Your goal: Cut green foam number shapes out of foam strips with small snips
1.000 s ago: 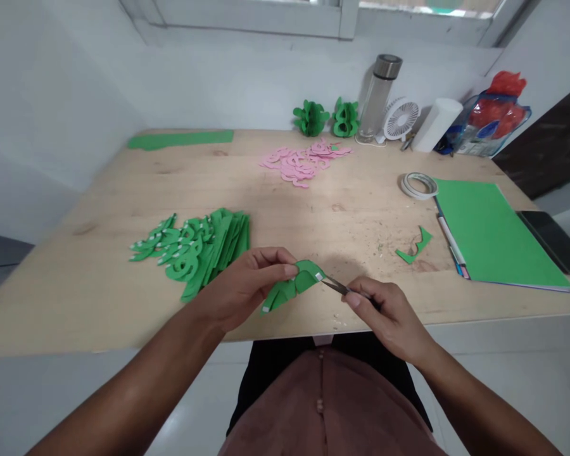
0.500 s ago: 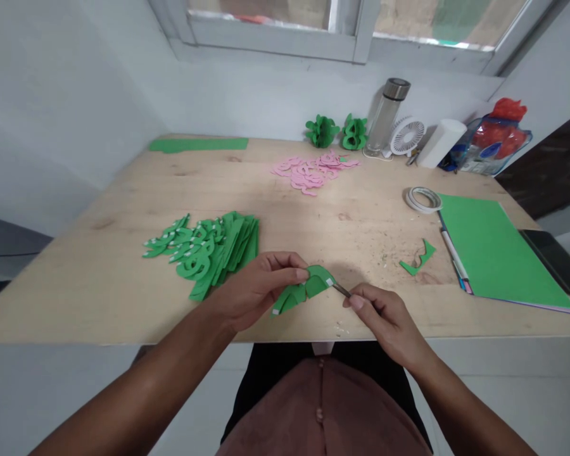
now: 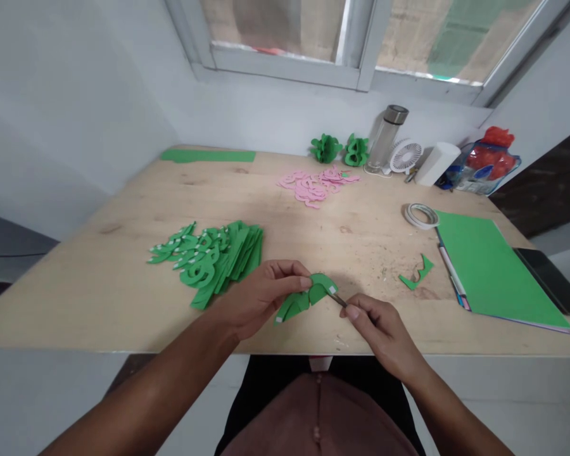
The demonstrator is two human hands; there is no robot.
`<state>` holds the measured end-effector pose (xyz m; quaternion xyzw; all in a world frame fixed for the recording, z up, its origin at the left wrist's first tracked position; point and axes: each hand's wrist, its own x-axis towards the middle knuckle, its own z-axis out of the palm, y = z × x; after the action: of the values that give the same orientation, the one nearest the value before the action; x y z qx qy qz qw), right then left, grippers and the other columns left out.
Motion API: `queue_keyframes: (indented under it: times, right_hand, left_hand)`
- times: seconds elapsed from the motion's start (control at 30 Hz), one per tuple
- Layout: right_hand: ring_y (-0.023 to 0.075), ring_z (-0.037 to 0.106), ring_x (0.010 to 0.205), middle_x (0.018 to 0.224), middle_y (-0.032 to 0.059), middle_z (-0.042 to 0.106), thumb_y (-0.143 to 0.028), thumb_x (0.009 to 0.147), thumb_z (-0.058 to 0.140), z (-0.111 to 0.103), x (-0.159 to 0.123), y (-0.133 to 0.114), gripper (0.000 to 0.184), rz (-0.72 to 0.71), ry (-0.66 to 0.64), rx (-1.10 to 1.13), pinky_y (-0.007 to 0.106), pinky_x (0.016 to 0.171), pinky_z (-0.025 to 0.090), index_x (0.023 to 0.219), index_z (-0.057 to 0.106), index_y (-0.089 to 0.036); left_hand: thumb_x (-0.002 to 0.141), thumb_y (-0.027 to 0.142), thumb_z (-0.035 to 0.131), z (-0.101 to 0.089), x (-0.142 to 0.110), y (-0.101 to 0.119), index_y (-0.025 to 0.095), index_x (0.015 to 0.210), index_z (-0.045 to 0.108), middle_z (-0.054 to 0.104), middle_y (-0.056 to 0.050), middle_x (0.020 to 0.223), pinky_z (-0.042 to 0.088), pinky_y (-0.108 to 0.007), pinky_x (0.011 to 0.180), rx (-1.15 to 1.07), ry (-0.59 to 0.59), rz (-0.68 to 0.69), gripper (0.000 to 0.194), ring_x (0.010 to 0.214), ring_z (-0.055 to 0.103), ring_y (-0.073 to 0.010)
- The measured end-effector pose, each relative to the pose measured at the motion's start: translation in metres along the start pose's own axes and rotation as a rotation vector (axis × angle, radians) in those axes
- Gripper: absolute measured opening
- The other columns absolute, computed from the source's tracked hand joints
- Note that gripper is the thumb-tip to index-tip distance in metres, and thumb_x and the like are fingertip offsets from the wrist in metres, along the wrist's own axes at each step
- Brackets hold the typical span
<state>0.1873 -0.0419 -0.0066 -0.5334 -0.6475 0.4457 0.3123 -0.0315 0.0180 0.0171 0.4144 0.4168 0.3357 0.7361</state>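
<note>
My left hand [image 3: 280, 288] pinches a curved green paper cutout [image 3: 319, 288] between thumb and fingers, above the front of the table. Small white tape squares sit at the cutout's two ends. My right hand [image 3: 373, 320] is closed on slim dark tweezers [image 3: 339, 300], whose tips touch the cutout by its right-hand tape square [image 3: 332, 289]. The rear ends of the tweezers are hidden in my palm. Left of my hands lies a pile of green paper cutouts [image 3: 202, 269], many with white tape squares, overlapping a stack of folded green paper [image 3: 237, 253].
Pink cutouts [image 3: 311, 190] lie farther back, before two green paper figures [image 3: 326, 149]. A glass bottle [image 3: 384, 142] and small fan [image 3: 405, 156] stand by the wall. On the right are a tape roll [image 3: 422, 216], green scrap [image 3: 418, 273], green sheets [image 3: 498, 272] and a phone [image 3: 553, 282].
The camera view has tilted up slightly, so everything sits lower in the picture. Both hands keep their holds, the tweezer tips still at the tape square.
</note>
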Motion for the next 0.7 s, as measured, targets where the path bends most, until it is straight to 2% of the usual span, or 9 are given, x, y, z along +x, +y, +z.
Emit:
queue_keyframes:
  times: [0.23, 0.43, 0.7]
  right_hand:
    - [0.0117, 0.026, 0.050, 0.056, -0.0067, 0.028, -0.056, 0.096, 0.046, 0.0054, 0.0030, 0.0027, 0.047, 0.027, -0.017, 0.160, 0.026, 0.048, 0.022, 0.077, 0.064, -0.017]
    - [0.0129, 0.036, 0.058, 0.063, -0.0036, 0.037, -0.044, 0.097, 0.050, 0.0036, 0.0032, 0.0013, 0.037, -0.002, 0.034, 0.031, 0.026, 0.054, 0.028, 0.071, 0.056, -0.018]
    - [0.0133, 0.039, 0.059, 0.063, -0.0033, 0.040, -0.043, 0.098, 0.048, 0.0033, 0.0036, 0.0009, 0.037, -0.025, 0.028, -0.025, 0.026, 0.054, 0.029, 0.071, 0.055, -0.018]
  left_hand:
    - [0.066, 0.031, 0.082, 0.0022, 0.0003, 0.0006, 0.019, 0.063, 0.072, 0.066, 0.000, 0.065, 0.042, -0.025, 0.067, -0.046, -0.006, -0.013, 0.016, 0.066, 0.056, -0.0125]
    - [0.066, 0.030, 0.081, 0.0034, 0.0015, 0.0021, 0.019, 0.063, 0.072, 0.065, 0.000, 0.064, 0.041, -0.024, 0.065, -0.042, -0.019, -0.001, 0.015, 0.065, 0.055, -0.0116]
    - [0.065, 0.030, 0.081, 0.0032, 0.0013, 0.0009, 0.019, 0.062, 0.073, 0.064, 0.002, 0.063, 0.040, -0.023, 0.063, -0.055, -0.024, 0.004, 0.014, 0.063, 0.054, -0.0105]
